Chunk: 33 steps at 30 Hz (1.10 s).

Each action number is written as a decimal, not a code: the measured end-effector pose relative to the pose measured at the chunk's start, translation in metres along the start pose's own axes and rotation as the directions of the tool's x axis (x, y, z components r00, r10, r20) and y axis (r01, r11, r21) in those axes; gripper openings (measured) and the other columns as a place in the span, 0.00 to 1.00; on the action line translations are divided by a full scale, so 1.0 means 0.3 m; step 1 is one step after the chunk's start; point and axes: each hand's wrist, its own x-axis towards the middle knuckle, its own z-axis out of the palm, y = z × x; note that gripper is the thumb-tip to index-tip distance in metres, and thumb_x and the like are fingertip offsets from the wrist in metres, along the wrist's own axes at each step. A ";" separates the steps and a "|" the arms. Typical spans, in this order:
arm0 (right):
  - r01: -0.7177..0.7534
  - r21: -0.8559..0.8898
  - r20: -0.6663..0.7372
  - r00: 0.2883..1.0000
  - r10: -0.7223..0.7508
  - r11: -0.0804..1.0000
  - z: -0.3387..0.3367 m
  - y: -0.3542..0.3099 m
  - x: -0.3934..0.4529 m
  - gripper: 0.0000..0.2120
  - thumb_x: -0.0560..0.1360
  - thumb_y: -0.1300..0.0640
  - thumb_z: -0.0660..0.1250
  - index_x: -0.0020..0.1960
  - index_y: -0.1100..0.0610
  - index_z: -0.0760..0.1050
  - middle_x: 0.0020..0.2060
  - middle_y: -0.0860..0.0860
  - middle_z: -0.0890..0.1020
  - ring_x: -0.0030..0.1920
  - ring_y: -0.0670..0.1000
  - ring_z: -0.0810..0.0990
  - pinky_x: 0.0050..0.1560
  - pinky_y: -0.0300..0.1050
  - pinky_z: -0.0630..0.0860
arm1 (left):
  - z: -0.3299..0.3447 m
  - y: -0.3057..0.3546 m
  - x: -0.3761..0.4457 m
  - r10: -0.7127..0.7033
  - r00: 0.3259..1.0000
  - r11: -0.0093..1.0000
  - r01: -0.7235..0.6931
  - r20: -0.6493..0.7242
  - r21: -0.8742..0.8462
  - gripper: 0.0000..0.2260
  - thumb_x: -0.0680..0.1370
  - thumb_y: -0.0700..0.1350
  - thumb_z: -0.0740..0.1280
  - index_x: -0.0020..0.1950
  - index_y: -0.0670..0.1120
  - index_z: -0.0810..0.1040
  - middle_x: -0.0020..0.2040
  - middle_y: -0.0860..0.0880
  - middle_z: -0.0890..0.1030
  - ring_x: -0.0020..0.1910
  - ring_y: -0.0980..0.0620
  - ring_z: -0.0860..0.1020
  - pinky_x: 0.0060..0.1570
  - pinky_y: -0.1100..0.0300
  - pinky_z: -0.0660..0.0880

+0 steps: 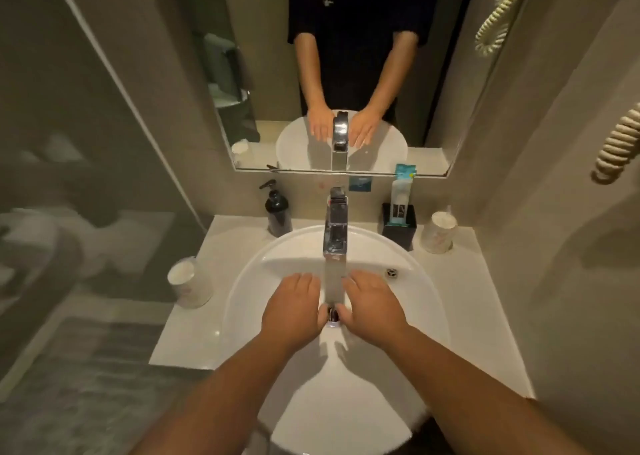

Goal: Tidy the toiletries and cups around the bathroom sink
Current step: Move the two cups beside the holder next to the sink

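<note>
My left hand (pixel 292 307) and my right hand (pixel 372 305) lie palm down inside the white sink (pixel 426 302), one on each side of the water stream from the chrome faucet (pixel 335 228). Both hands hold nothing, fingers spread. A black pump bottle (pixel 278 212) stands left of the faucet. A black holder (pixel 399 225) with a white and teal toiletry packet (pixel 401 191) stands to the right. An upside-down paper cup (pixel 439 232) sits at the far right of the counter. Another upside-down cup (pixel 190 283) sits on the counter's left edge.
A mirror (pixel 263 74) above the counter reflects my arms and the faucet. A glass shower partition (pixel 86 143) stands on the left. A coiled cord (pixel 616 146) hangs on the right wall. A grey mat (pixel 86 385) lies on the floor to the left.
</note>
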 end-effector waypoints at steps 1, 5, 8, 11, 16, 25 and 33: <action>0.031 -0.001 0.004 1.000 -0.031 1.000 0.009 -0.051 0.013 0.24 0.74 0.45 0.61 0.65 0.56 0.72 0.62 0.56 0.77 0.63 0.58 0.73 0.69 0.52 0.65 | -0.012 -0.044 -0.029 -0.043 0.999 0.999 0.043 -0.012 0.004 0.22 0.76 0.56 0.58 0.64 0.45 0.75 0.60 0.46 0.79 0.60 0.45 0.76 0.65 0.52 0.69; 0.129 -0.014 -0.017 0.992 -0.129 0.992 0.057 -0.251 0.074 0.25 0.73 0.44 0.63 0.64 0.58 0.74 0.59 0.56 0.79 0.59 0.58 0.77 0.63 0.53 0.71 | -0.048 -0.233 -0.147 -0.156 0.987 0.988 0.156 -0.042 -0.003 0.24 0.79 0.57 0.57 0.70 0.46 0.68 0.68 0.48 0.73 0.67 0.48 0.71 0.70 0.54 0.62; 0.159 0.011 -0.018 0.987 -0.159 0.987 0.085 -0.407 0.109 0.26 0.75 0.44 0.62 0.67 0.58 0.71 0.63 0.55 0.77 0.64 0.57 0.74 0.67 0.52 0.67 | -0.071 -0.377 -0.232 -0.250 0.966 0.968 0.247 -0.064 -0.043 0.22 0.79 0.56 0.57 0.69 0.47 0.68 0.66 0.48 0.74 0.65 0.48 0.72 0.68 0.54 0.65; 0.120 0.060 0.013 0.993 -0.121 0.991 0.132 -0.552 0.136 0.27 0.76 0.40 0.58 0.71 0.52 0.66 0.69 0.50 0.73 0.68 0.54 0.71 0.73 0.52 0.62 | -0.073 -0.525 -0.310 -0.306 0.950 0.951 0.303 -0.063 -0.057 0.20 0.78 0.55 0.58 0.65 0.45 0.71 0.61 0.46 0.77 0.59 0.46 0.74 0.61 0.53 0.70; 0.082 0.078 0.061 0.994 -0.087 0.994 0.177 -0.761 0.200 0.28 0.76 0.38 0.59 0.72 0.49 0.63 0.71 0.49 0.71 0.69 0.54 0.70 0.73 0.53 0.63 | -0.061 -0.743 -0.386 -0.365 0.930 0.928 0.358 -0.052 -0.103 0.21 0.77 0.54 0.59 0.66 0.44 0.70 0.63 0.46 0.76 0.61 0.47 0.73 0.63 0.54 0.69; 0.135 0.060 0.027 0.990 -0.137 0.989 0.222 -0.882 0.378 0.24 0.76 0.41 0.61 0.69 0.51 0.66 0.66 0.52 0.75 0.63 0.54 0.75 0.69 0.51 0.66 | 0.000 -0.928 -0.318 -0.387 0.922 0.905 0.385 0.027 -0.182 0.23 0.80 0.50 0.60 0.72 0.42 0.62 0.71 0.45 0.67 0.70 0.46 0.64 0.68 0.55 0.63; 0.069 0.085 0.171 0.982 -0.082 0.994 0.292 -0.841 0.538 0.29 0.74 0.44 0.67 0.70 0.54 0.63 0.63 0.56 0.76 0.59 0.57 0.76 0.63 0.50 0.72 | 0.093 -0.980 -0.180 -0.387 0.913 0.870 0.409 0.132 -0.276 0.28 0.80 0.50 0.62 0.77 0.43 0.56 0.76 0.44 0.61 0.73 0.45 0.62 0.70 0.53 0.61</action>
